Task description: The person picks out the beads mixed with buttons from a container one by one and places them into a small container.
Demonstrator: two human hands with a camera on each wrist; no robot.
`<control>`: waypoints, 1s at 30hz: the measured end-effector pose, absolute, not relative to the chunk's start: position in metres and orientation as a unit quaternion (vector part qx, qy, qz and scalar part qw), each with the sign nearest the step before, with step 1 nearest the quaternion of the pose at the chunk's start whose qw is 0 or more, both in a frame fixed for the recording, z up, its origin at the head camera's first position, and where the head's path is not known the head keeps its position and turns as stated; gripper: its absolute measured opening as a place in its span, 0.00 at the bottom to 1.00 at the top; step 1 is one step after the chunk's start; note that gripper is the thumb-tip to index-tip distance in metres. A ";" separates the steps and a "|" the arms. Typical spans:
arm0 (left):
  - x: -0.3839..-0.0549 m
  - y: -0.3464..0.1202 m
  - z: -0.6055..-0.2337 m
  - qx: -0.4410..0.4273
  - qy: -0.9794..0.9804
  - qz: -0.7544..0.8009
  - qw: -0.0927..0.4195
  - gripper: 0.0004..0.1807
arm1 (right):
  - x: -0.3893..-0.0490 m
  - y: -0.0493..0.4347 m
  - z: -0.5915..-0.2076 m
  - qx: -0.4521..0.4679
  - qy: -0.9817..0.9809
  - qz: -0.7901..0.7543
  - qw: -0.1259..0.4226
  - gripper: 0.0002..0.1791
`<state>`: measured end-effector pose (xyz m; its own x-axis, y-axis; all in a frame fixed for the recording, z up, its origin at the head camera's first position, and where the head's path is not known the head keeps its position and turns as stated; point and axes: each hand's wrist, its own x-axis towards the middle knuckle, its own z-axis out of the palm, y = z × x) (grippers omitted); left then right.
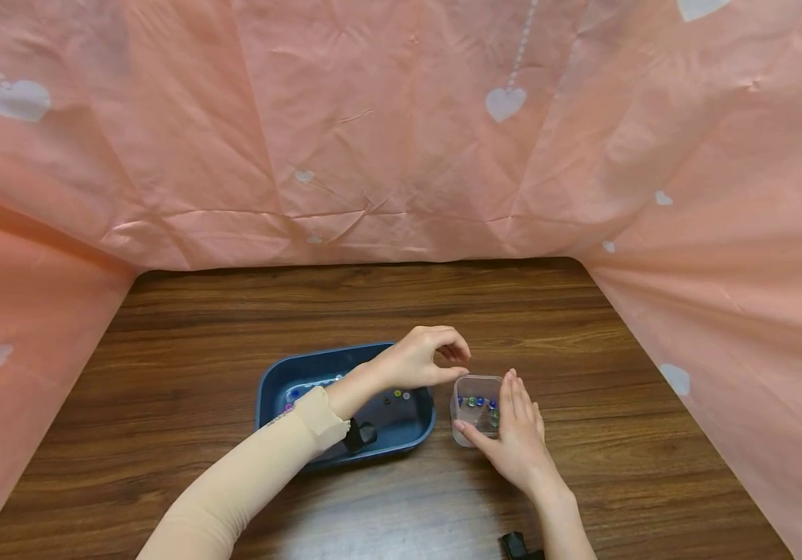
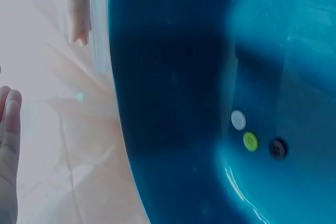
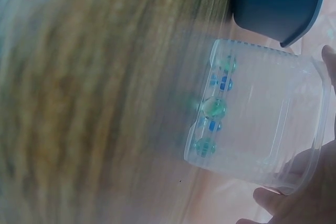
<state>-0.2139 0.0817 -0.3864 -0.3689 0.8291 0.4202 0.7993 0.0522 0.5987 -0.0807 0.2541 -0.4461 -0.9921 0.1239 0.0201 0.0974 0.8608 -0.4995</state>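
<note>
A small clear plastic container [image 1: 478,383] stands on the table, with green glass marbles [image 3: 214,107] and small blue pieces [image 3: 224,83] at its bottom. My right hand [image 1: 521,439] grips it, thumb at the near left corner and fingers along the right side. Over the container's far left rim hovers my left hand [image 1: 422,359], fingers loosely curved, thumb tip close to the rim, nothing visible in its grasp. The left forearm crosses a blue tray [image 1: 415,435]. White [image 2: 238,120], lime green [image 2: 250,141] and dark [image 2: 278,148] buttons lie on the tray's floor.
In the tray's left part, half hidden by the sleeve [image 1: 253,474], are a clear item [image 1: 313,384] and a pink piece [image 1: 289,407]. A black strap [image 1: 360,437] shows below the left wrist. Pink curtains [image 1: 372,140] enclose the wooden table [image 1: 583,342] at back and sides.
</note>
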 end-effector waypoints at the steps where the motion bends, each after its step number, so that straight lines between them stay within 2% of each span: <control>1: -0.215 0.079 -0.386 0.559 0.726 0.400 0.019 0.09 | -0.081 0.254 -0.446 -0.057 -0.964 0.257 0.027 0.63; 7: -0.216 0.067 -0.386 0.536 0.736 0.413 0.021 0.09 | -0.081 0.256 -0.445 -0.056 -0.964 0.258 0.021 0.62; 15: -0.214 0.055 -0.385 0.496 0.764 0.413 -0.016 0.11 | -0.080 0.259 -0.445 -0.057 -0.967 0.246 0.029 0.62; 30: -0.201 0.025 -0.376 0.401 0.829 0.389 -0.022 0.13 | -0.084 0.262 -0.440 -0.054 -0.978 0.189 0.071 0.63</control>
<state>-0.2014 0.0246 -0.3765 -0.6777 0.6476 0.3484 0.6820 0.3763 0.6271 -0.0839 0.2619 -0.4398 -0.9840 0.1328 0.1187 0.0790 0.9227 -0.3775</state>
